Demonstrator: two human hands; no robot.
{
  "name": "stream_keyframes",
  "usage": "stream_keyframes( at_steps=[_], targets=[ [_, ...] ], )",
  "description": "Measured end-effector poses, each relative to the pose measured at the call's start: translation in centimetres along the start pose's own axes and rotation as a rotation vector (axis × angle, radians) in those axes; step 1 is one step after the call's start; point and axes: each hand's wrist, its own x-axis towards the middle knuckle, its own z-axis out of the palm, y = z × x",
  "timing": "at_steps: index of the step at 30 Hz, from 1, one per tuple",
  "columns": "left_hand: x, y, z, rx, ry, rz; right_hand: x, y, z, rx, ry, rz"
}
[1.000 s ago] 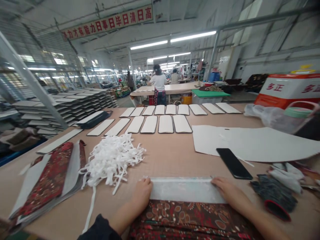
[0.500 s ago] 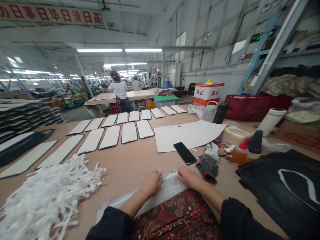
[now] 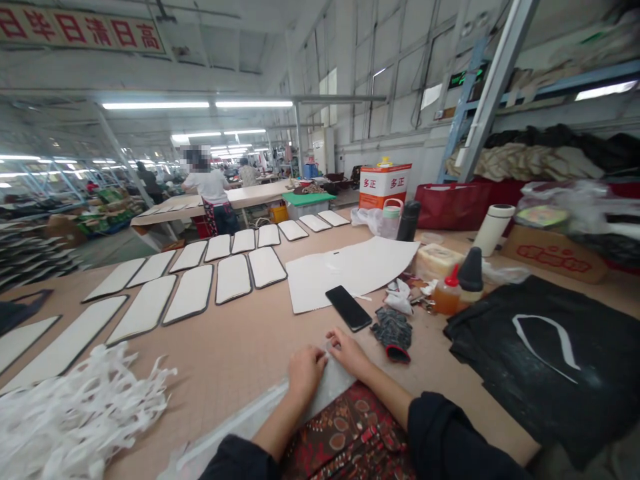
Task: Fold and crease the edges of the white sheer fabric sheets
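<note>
Both hands are close together at the near edge of the table. My left hand [image 3: 306, 369] has its fingers curled down on the far end of a translucent white plastic sheet [image 3: 330, 383]. Just beside it, my right hand [image 3: 346, 351] pinches the same end between thumb and fingers. The sheet lies under my forearms and stretches toward the lower left. Dark red patterned cloth [image 3: 345, 433] covers my front and overlaps the sheet's near side. A black phone [image 3: 349, 308] and a grey knitted glove [image 3: 393, 331] with a red cuff lie beyond my right hand.
White panels with dark edges [image 3: 187, 293] stand in rows at the left. A heap of white strips [image 3: 85, 413] lies near left. Black sheets [image 3: 540, 360], a glue bottle [image 3: 447, 291], a thermos [image 3: 493, 229] and white card [image 3: 350, 270] occupy the right and middle. A person [image 3: 213, 193] stands beyond.
My view has swung to the right, so table items appear further left. My hands have drawn closer together at the plastic sheet's end, and the right fingers now pinch it.
</note>
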Motion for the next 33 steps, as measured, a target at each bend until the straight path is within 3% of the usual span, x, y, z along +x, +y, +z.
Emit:
stream_keyframes(
  at_steps=[4, 10, 17, 33],
  targets=[
    [-1.0, 0.2, 0.4, 0.144, 0.067, 0.131, -0.4, -0.3, 0.1, -0.108, 0.021, -0.022],
    [-1.4, -0.1, 1.0, 0.385, 0.077, 0.280, 0.3, -0.6, -0.8, -0.196, -0.079, -0.072],
    [-1.4, 0.1, 0.8, 0.424, 0.064, 0.310, 2.0, -1.1, -1.2, -0.261, -0.171, -0.016],
    [-1.1, 0.0, 0.5, 0.448, 0.074, 0.349, 2.6, -2.6, -1.7, -0.391, -0.258, 0.048]
  ],
)
